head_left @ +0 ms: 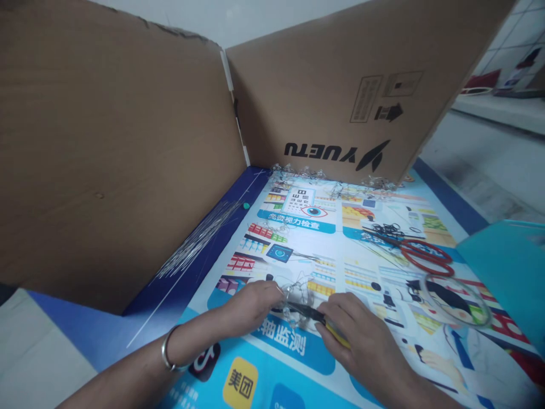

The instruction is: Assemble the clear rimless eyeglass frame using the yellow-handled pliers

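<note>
A person's two bare hands meet in the lower middle of the frame over a table covered with a printed poster sheet [259, 375]. The left hand [255, 304], with a silver bangle [168, 349] on its wrist, has its fingers pinched narrowly on a small, clear, beaded wire piece [298, 294] just below the center. The right hand [353, 326] is wrapped around yellow-handled pliers [317, 314], whose dark tips point left and reach the beaded piece; whether they are clamped on it is too small to tell. Left of center, a bundle of thin silvery wires [198, 241] lies on the blue table edge, near a small green object [246, 205]. Right of center, red-handled scissors [426, 257] lie beside a cluster of black loops [392, 230], with a clear round ring-like object [481, 324] just below them. A turquoise panel [502, 267] stands at the right edge. Two tall cardboard panels [119, 142] meet in a corner across the upper frame, the right one printed with upside-down "YUETU"; more clear beaded pieces [306, 172] line its foot.
</note>
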A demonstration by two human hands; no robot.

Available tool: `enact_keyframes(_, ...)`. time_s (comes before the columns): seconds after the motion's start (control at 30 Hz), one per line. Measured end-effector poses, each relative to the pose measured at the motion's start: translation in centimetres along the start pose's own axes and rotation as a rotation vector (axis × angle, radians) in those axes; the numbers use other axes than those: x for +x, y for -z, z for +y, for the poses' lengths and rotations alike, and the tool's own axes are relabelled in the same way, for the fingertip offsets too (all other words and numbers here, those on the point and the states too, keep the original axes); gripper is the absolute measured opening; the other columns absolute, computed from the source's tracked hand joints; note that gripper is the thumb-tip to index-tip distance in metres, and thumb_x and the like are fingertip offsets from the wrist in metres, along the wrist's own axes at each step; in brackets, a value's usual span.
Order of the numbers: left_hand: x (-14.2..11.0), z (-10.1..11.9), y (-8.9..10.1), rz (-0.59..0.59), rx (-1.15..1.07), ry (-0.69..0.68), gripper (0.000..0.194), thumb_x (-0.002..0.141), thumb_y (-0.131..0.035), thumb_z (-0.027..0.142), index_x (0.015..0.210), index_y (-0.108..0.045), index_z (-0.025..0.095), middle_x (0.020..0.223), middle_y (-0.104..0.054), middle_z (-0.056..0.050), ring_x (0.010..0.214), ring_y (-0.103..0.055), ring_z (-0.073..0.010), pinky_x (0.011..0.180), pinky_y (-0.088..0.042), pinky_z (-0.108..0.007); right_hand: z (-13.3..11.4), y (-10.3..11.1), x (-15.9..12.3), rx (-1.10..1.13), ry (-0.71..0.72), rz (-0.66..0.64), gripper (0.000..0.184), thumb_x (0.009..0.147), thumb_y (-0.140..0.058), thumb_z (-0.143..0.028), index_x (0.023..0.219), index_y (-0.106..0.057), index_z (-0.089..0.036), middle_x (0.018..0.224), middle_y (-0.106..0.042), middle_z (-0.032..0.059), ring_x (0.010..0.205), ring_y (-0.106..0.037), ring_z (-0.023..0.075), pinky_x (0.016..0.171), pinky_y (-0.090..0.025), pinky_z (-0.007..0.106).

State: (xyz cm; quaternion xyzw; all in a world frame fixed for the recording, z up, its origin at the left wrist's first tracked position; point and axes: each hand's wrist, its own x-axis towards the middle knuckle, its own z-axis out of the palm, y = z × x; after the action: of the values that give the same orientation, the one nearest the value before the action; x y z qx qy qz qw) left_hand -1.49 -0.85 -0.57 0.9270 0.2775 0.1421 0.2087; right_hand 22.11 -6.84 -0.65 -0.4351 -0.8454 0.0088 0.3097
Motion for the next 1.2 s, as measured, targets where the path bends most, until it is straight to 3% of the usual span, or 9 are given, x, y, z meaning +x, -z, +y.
enact_keyframes(0.3,0.0,0.4,0.1,0.000,-0.305,0.053,0.024,0.090,-0.030,0.018,0.073,-0.047,0.016,0.073,-0.053,-0.002,0.068,-0.046,-0.0128,0.064,-0.037,-0.022,-0.3,0.6,0.3,0.023,0.009,0.021,0.014,0.086,-0.048,-0.021,0.095,-0.057,-0.016,0.086,-0.058,0.0090,0.080,-0.056,0.0203,0.065,-0.049,0.034)
enact_keyframes(0.5,0.1,1.4,0.2,-0.062,-0.630,0.155,0.040,0.094,-0.031,0.040,0.071,-0.051,0.014,0.068,-0.051,-0.002,0.063,-0.047,-0.0119,0.061,-0.038,-0.023,-0.8,0.9,0.3,0.026,0.046,0.084,0.014,0.083,-0.051,-0.018,0.097,-0.055,-0.015,0.087,-0.057,0.0096,0.081,-0.055,0.0210,0.067,-0.048,0.034)
enact_keyframes(0.73,0.1,1.7,-0.5,-0.113,-1.003,0.224,0.052,0.084,-0.039,0.061,0.074,-0.053,0.012,0.065,-0.048,-0.001,0.061,-0.047,-0.0113,0.061,-0.040,-0.025,-1.8,1.8,0.8,0.019,0.047,0.081,0.015,0.082,-0.053,-0.019,0.096,-0.055,-0.015,0.086,-0.056,0.0101,0.081,-0.053,0.0227,0.065,-0.047,0.035)
enact_keyframes(0.9,-0.1,1.5,-0.7,-0.148,-1.051,0.220,0.050,0.083,-0.041,0.061,0.074,-0.052,0.012,0.066,-0.049,-0.001,0.061,-0.047,-0.0108,0.062,-0.040,-0.025,-2.4,2.7,1.2,-0.012,0.037,0.069,0.013,0.082,-0.053,-0.023,0.093,-0.056,-0.016,0.083,-0.056,0.0095,0.079,-0.053,0.0229,0.064,-0.046,0.035)
enact_keyframes(1.2,0.1,2.0,-0.3,-0.182,-0.936,0.204,0.054,0.083,-0.035,0.063,0.075,-0.052,0.013,0.065,-0.047,0.000,0.061,-0.045,-0.0117,0.064,-0.040,-0.025,-3.0,3.2,1.3,-0.207,0.116,0.062,0.018,0.088,-0.042,-0.021,0.089,-0.059,-0.017,0.075,-0.058,0.0078,0.070,-0.055,0.0191,0.058,-0.043,0.029)
